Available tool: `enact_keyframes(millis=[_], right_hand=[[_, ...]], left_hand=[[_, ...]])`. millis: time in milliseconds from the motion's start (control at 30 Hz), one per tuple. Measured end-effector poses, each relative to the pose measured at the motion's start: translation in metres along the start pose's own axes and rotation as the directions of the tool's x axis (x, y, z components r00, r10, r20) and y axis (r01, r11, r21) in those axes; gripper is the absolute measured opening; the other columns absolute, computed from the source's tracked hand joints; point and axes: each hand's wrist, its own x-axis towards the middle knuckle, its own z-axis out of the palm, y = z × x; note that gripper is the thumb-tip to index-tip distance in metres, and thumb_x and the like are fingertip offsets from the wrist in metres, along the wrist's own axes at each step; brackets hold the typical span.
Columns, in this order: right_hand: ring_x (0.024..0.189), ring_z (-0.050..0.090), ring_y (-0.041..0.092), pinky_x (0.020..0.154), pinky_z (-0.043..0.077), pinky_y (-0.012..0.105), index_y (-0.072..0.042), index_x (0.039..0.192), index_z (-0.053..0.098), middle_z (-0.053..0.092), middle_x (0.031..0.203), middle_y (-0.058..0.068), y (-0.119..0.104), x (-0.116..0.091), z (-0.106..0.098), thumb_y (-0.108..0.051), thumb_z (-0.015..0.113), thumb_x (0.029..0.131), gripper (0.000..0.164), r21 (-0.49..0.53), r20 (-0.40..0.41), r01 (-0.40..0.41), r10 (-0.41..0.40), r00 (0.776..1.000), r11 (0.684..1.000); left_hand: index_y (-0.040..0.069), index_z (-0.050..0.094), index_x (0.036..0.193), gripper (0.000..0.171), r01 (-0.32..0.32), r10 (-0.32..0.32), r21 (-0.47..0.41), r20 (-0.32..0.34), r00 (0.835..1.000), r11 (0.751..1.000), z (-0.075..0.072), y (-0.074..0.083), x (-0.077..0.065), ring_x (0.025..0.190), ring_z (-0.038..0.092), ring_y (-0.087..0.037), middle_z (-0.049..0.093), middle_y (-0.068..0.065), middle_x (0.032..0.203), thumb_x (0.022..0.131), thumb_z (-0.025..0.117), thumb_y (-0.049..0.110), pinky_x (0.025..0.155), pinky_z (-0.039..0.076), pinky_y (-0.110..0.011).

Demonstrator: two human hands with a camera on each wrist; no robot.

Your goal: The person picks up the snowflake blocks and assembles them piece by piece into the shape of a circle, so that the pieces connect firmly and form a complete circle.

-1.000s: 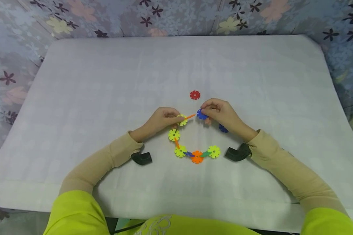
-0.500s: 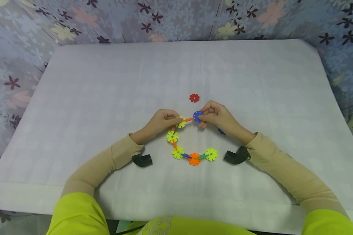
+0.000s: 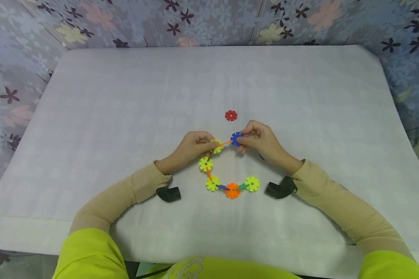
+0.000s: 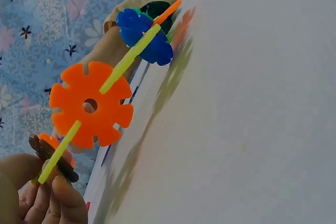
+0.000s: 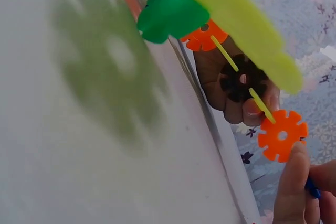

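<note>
In the head view my left hand (image 3: 194, 148) pinches a yellow notched disc (image 3: 216, 146) at one end of a curved chain of discs. An orange disc (image 5: 282, 136), nearly edge-on from the head, projects from that yellow disc. My right hand (image 3: 263, 141) pinches a blue notched disc (image 3: 236, 138) between thumb and fingers, its edge meeting the orange disc. Whether their slots are engaged I cannot tell. A dark disc (image 5: 243, 78) joins the held yellow disc to another yellow disc (image 3: 205, 164). The chain curves toward the body through orange, blue and green discs, ending at a yellow disc (image 3: 252, 184).
A loose red disc (image 3: 231, 115) lies beyond the hands on the white-covered table (image 3: 125, 97). Another blue disc (image 3: 261, 157) is mostly hidden under my right hand. Black wrist mounts (image 3: 279, 189) sit at both cuffs. A floral-patterned covering (image 3: 213, 23) lies past the far table edge.
My right hand has moved slightly left, bringing the blue disc from a small gap away to contact with the orange disc. The left hand keeps its pinch on the yellow disc.
</note>
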Motion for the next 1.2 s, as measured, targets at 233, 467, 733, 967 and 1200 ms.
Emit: enact_keyframes(millis=[233, 467, 733, 967, 1200], right_hand=[[0.056, 0.059, 0.016, 0.054, 0.049, 0.026, 0.003, 0.082, 0.046, 0.060, 0.071, 0.012, 0.0007, 0.0004, 0.0012, 0.019, 0.046, 0.081, 0.017, 0.087, 0.004, 0.055, -0.056, 0.998, 0.995], [0.057, 0.060, 0.017, 0.054, 0.050, 0.028, 0.005, 0.083, 0.047, 0.060, 0.071, 0.014, 0.0009, 0.0013, -0.0010, 0.019, 0.048, 0.081, 0.014, 0.042, 0.006, 0.043, -0.043, 0.999, 0.998], [0.062, 0.063, 0.023, 0.060, 0.050, 0.037, 0.009, 0.084, 0.047, 0.063, 0.074, 0.018, 0.0051, -0.0019, 0.0026, 0.015, 0.053, 0.082, 0.008, -0.075, 0.035, 0.025, -0.022, 0.999, 0.997], [0.064, 0.064, 0.025, 0.060, 0.050, 0.039, 0.009, 0.082, 0.048, 0.063, 0.076, 0.016, 0.0065, -0.0016, 0.0071, 0.016, 0.052, 0.082, 0.009, -0.057, 0.017, 0.045, -0.044, 0.999, 0.997], [0.065, 0.064, 0.026, 0.060, 0.050, 0.039, 0.010, 0.081, 0.047, 0.063, 0.076, 0.020, 0.0060, -0.0014, 0.0056, 0.016, 0.052, 0.082, 0.008, -0.062, 0.038, 0.038, -0.036, 0.999, 0.997]], left_hand=[[-0.009, 0.060, 0.084, 0.009, -0.001, 0.001, -0.038, 0.010, 1.000, 0.999, 0.0000, 0.0016, 0.0004, 0.054, 0.049, -0.014, 0.059, -0.011, 0.064, 0.086, 0.057, -0.001, 0.055, 0.043, -0.023], [-0.009, 0.060, 0.085, 0.009, 0.010, -0.009, -0.031, 0.019, 1.000, 0.999, -0.0002, 0.0015, 0.0011, 0.053, 0.049, -0.014, 0.059, -0.011, 0.065, 0.086, 0.058, 0.000, 0.054, 0.042, -0.023], [-0.007, 0.060, 0.084, 0.009, 0.003, -0.003, -0.008, 0.038, 0.999, 1.000, 0.0002, 0.0000, 0.0008, 0.053, 0.049, -0.015, 0.057, -0.013, 0.063, 0.086, 0.058, 0.001, 0.055, 0.043, -0.024], [-0.005, 0.059, 0.082, 0.009, -0.032, 0.032, 0.007, 0.049, 0.998, 0.999, -0.0014, -0.0028, 0.0000, 0.053, 0.048, -0.016, 0.054, -0.011, 0.060, 0.087, 0.057, 0.002, 0.055, 0.042, -0.025], [-0.005, 0.054, 0.079, 0.010, -0.029, 0.029, 0.009, 0.073, 0.997, 1.000, 0.0006, -0.0053, 0.0017, 0.051, 0.047, -0.017, 0.053, -0.010, 0.058, 0.087, 0.055, 0.000, 0.053, 0.041, -0.024]])
